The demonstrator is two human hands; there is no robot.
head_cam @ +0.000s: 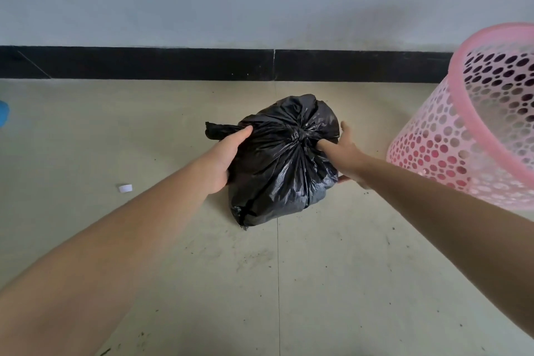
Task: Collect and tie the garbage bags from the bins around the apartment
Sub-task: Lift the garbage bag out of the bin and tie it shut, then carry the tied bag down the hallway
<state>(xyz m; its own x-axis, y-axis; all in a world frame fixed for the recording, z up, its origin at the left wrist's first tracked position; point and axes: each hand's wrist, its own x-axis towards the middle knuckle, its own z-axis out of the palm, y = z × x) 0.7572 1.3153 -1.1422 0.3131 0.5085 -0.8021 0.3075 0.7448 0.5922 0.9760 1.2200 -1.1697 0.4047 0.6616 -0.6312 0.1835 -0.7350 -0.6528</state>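
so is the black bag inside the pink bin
No, the black bag sits on the floor to the left of the pink bin, outside it.

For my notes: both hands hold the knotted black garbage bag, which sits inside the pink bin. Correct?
Not inside. In the head view the left hand and right hand hold the knotted black garbage bag, but it sits on the floor, beside the pink bin.
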